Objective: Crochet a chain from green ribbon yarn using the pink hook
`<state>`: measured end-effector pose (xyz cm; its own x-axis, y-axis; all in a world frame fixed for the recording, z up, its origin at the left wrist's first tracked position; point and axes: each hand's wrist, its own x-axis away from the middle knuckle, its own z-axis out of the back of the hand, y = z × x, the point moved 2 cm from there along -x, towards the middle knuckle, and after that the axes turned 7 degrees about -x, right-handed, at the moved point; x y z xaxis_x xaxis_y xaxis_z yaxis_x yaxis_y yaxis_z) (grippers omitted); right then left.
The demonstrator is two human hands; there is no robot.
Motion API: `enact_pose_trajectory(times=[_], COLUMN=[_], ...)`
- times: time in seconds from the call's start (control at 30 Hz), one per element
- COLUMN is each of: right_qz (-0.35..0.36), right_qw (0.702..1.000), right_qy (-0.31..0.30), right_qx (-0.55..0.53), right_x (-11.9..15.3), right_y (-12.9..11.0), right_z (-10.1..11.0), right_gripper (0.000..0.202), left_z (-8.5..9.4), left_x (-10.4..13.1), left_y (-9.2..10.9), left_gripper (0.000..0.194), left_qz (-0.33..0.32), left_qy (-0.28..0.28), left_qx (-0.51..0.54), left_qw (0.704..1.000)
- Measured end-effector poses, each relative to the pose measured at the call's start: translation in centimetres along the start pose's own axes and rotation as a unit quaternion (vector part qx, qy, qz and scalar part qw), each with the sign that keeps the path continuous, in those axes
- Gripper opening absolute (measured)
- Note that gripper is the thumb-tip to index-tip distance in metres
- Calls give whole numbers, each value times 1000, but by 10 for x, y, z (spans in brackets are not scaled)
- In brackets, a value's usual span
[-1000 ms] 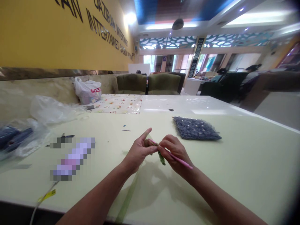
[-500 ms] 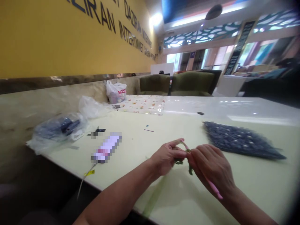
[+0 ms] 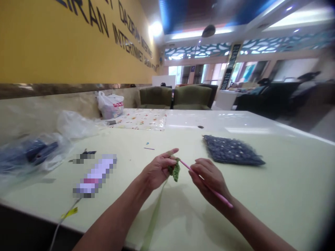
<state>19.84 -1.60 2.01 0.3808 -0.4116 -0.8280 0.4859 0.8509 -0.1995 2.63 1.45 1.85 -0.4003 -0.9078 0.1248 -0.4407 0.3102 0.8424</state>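
Over the middle of the table, my left hand (image 3: 159,169) pinches a small piece of green crochet work (image 3: 176,171) between thumb and fingers, with the index finger stretched out. A pale green strand of yarn (image 3: 154,216) runs from it down past the table's near edge. My right hand (image 3: 210,177) is closed around a pink crochet hook (image 3: 220,198). The hook's tip reaches the top of the green piece, and its handle end sticks out below my right hand. Whether a loop sits on the tip is too small to tell.
A dark grey knitted piece with pearly beads (image 3: 232,150) lies to the right. Leftward are a blurred-out purple-white phone (image 3: 96,174) on a cable, dark keys (image 3: 89,153) and clear plastic bags (image 3: 73,123). A thin needle (image 3: 149,149) lies ahead. Green armchairs (image 3: 192,97) stand beyond.
The view has turned right, so things on the table appear farther left. My right hand has moved away from my left, and more of the pink hook and green piece shows between them.
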Motion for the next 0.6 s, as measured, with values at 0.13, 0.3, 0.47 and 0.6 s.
enact_pose_trajectory(times=[0.13,0.3,0.47,0.6], right_qz=[-28,-81,-153,-93], right_qw=[998,986,964,987], right_qy=[-15,-25,-62,-22], right_qx=[-51,-147,-208,-131], right_x=[0,-2,-3,1], right_y=[0,1,4,6], right_z=[2,9,9,2], right_gripper=[14,18,23,14], left_z=[3,5,-3,-11], left_x=[1,0,0,2], left_y=[3,3,-6,-19], left_gripper=[47,44,46,49], left_qz=[-8,-19,-34,-49], left_qy=[8,-1,-9,-21], left_qx=[-20,-15,-69,-119], left_qw=[1000,1000,997,991])
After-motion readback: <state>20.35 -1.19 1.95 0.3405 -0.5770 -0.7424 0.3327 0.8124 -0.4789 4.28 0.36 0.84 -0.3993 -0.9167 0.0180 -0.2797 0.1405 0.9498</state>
